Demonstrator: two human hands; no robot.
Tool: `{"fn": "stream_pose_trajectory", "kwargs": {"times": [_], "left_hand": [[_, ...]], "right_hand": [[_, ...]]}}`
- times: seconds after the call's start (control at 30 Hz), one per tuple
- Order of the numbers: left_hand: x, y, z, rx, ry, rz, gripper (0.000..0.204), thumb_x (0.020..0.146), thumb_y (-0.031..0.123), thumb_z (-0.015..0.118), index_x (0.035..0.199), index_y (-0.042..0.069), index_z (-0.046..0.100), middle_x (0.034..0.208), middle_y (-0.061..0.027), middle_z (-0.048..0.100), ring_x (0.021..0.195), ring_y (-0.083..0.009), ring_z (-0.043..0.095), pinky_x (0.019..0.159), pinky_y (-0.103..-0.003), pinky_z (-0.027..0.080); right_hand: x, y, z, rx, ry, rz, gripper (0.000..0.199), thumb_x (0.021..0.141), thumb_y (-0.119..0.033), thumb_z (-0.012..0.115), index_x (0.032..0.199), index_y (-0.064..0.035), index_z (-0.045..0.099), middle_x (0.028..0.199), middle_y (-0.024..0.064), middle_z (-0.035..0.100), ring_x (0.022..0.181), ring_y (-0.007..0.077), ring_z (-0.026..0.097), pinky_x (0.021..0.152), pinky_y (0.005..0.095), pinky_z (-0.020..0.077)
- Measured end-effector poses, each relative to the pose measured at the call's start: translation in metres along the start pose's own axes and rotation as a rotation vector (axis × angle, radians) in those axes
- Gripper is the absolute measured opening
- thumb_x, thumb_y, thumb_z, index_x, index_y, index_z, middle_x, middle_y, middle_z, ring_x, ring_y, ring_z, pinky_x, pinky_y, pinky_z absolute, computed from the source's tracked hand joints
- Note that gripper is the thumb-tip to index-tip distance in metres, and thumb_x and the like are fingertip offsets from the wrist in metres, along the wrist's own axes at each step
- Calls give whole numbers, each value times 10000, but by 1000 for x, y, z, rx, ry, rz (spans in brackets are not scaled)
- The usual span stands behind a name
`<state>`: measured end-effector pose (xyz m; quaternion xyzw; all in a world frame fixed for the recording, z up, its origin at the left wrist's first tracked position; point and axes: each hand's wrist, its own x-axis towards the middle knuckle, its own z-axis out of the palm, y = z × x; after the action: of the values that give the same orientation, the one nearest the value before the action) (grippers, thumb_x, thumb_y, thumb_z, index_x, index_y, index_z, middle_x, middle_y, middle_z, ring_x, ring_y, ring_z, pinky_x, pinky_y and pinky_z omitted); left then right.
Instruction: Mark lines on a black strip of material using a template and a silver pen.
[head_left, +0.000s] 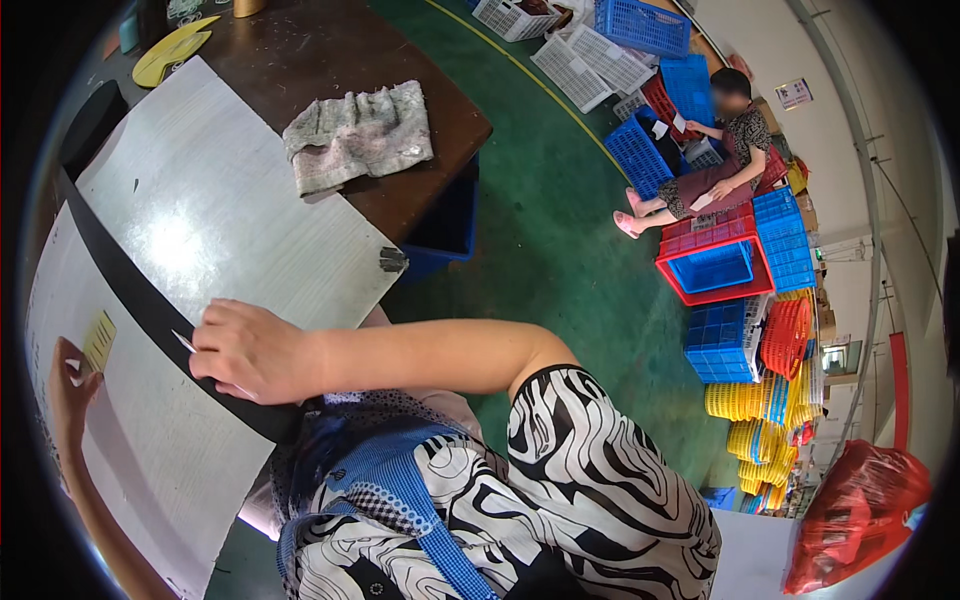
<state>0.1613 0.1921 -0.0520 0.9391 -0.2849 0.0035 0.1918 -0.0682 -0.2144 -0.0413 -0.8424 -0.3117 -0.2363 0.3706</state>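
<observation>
My left hand is at the left side of a white board, thumb and forefinger curled at the lower end of a small yellow card with dark slots or lines. A long black strip runs in a curve across the boards. Over this strip, my right hand is closed around a thin, pale, pointed stick; its tip sticks out beyond the fingers and its other end shows below them. I cannot make out exactly what this stick is. The white board lies beneath.
A crumpled, stained cloth lies on the brown table. Yellow flat pieces are at the far left. Across the green floor, another person sits among blue and red crates. A red plastic bag is at right.
</observation>
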Motion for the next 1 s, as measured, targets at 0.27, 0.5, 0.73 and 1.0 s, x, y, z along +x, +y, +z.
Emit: {"fn": "stream_pose_trajectory", "kwargs": {"times": [0.27, 0.5, 0.73, 1.0], "left_hand": [[-53, 169, 17, -800, 164, -201, 359, 1006, 88, 632, 1357, 63, 559, 1166, -43, 670, 929, -84, 649, 713, -219, 512], [-75, 295, 42, -657, 1, -158, 433, 839, 56, 771, 1259, 104, 681, 965, -11, 712, 740, -75, 615, 677, -270, 519], [-74, 303, 63, -260, 144, 129, 494, 739, 121, 835, 1218, 153, 719, 884, -16, 658, 803, -208, 588, 745, -349, 498], [-75, 304, 66, -188, 178, 165, 509, 721, 181, 854, 1214, 182, 726, 819, 16, 599, 801, -194, 550, 768, -344, 462]], "right_hand": [[-39, -30, -56, 83, -130, 178, 256, 777, -93, 777, 1004, -49, 668, 953, 122, 626, 912, 343, 585, 860, 440, 478], [-54, -46, -70, 587, 104, 570, 521, 1095, -449, 424, 1288, 4, 595, 982, 85, 586, 877, 161, 571, 853, 324, 505], [-55, -68, -54, 721, 265, 732, 475, 1102, -387, 443, 1325, 26, 514, 1012, 72, 546, 870, 117, 564, 832, 294, 540], [-54, -67, -55, 657, 165, 782, 217, 1075, -152, 540, 1092, 35, 648, 938, 49, 657, 800, 82, 617, 717, 235, 530]]}}
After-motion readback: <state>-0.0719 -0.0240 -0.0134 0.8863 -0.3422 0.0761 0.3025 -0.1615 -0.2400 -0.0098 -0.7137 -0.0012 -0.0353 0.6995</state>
